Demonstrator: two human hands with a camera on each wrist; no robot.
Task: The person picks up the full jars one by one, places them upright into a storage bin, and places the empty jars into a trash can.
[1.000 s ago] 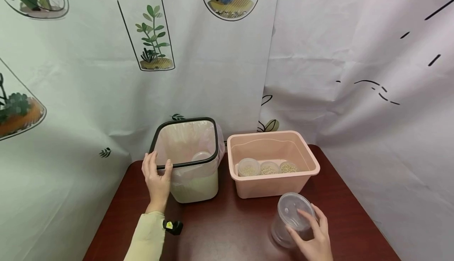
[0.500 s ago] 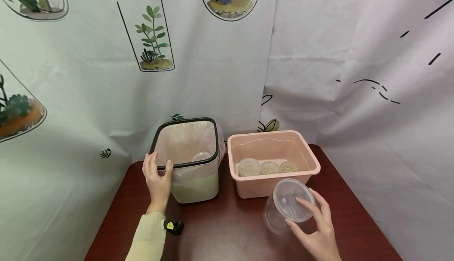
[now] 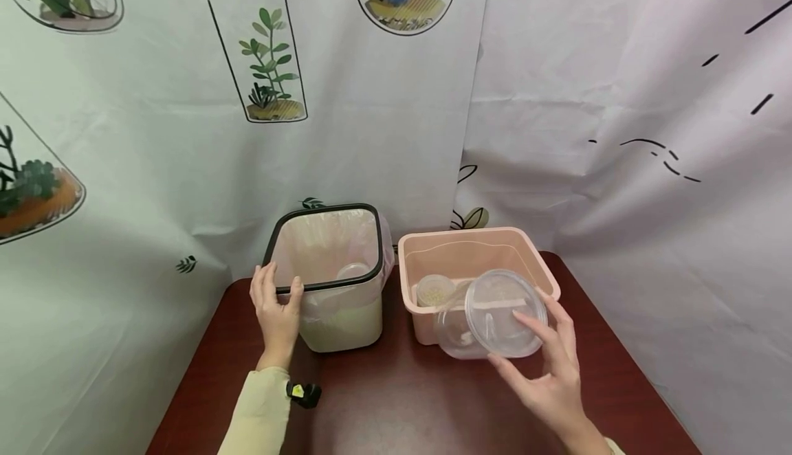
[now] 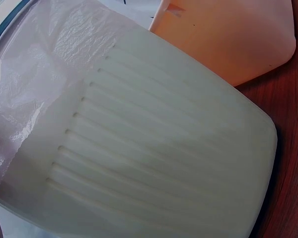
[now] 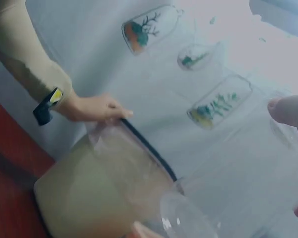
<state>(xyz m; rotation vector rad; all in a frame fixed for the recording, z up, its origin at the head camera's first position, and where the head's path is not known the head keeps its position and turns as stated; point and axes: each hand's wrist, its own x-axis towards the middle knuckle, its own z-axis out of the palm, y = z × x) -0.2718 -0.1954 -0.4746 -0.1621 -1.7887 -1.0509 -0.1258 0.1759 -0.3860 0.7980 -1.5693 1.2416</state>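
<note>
My right hand holds a clear plastic jar by its round lid, thumb on one side and fingers on the other. Tilted, with the lid facing me, the jar overlaps the front of the pink basin. Through it the basin's rim shows. At the near left corner of the trash bin, my left hand grips the black rim, over a thin pinkish liner. Part of the held jar also shows in the right wrist view.
Inside the basin stand clear round tubs of pale grains, one tub at the left, others partly hidden by the jar. A clear round container lies in the bin. Behind the dark red table hangs a printed white cloth.
My right hand has lifted the jar off the table and brought it up and leftward to the basin's front, tilting it. My left hand stays at the bin's rim.
</note>
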